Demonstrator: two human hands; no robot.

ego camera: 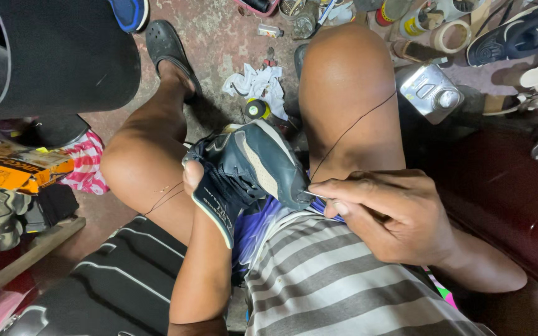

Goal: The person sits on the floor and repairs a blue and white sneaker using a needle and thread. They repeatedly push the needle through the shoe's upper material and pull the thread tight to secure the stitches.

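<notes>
A dark blue sneaker (253, 168) with a pale stripe rests between my bare knees, sole edge turned up. My left hand (193, 176) is pushed inside it, only the thumb base showing, and holds it steady. My right hand (384, 211) pinches a thin needle at the shoe's toe edge. A dark thread (351, 127) runs from the needle up over my right knee. Another strand lies across my left thigh (163, 198).
On the concrete floor ahead lie a white rag (258, 84), a small thread spool (257, 109), a metal can (429, 90), tape rolls (453, 34), tins and loose sandals (518, 34). A big black cylinder (57, 53) stands left, above a yellow box (20, 168). My left foot wears a black sandal (168, 46).
</notes>
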